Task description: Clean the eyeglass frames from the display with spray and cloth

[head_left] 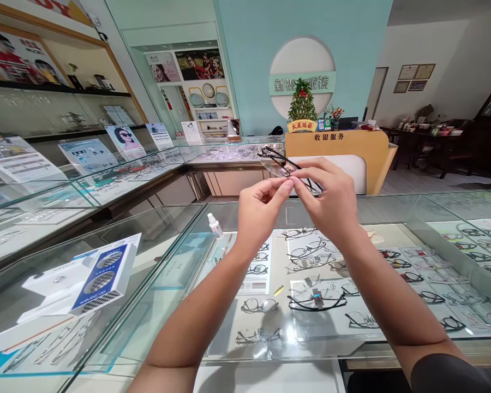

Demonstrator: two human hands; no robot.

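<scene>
A pair of black-framed eyeglasses is held up in the air above the glass counter. With thumb and fingers pinched near the middle of the frame, my left hand grips the glasses. My right hand closes on them from the other side, its fingertips meeting the left thumb. One clear lens shows at the upper left; part of the frame is covered by the right fingers. Whether a small part sits between the fingertips, I cannot make out. Below, a black pair of glasses lies inside the counter.
A small white spray bottle stands on the counter left of my arms. Further left is an opened blue-and-white box. Several eyeglasses fill the glass cases. Beyond stands a yellow cashier desk with a plant.
</scene>
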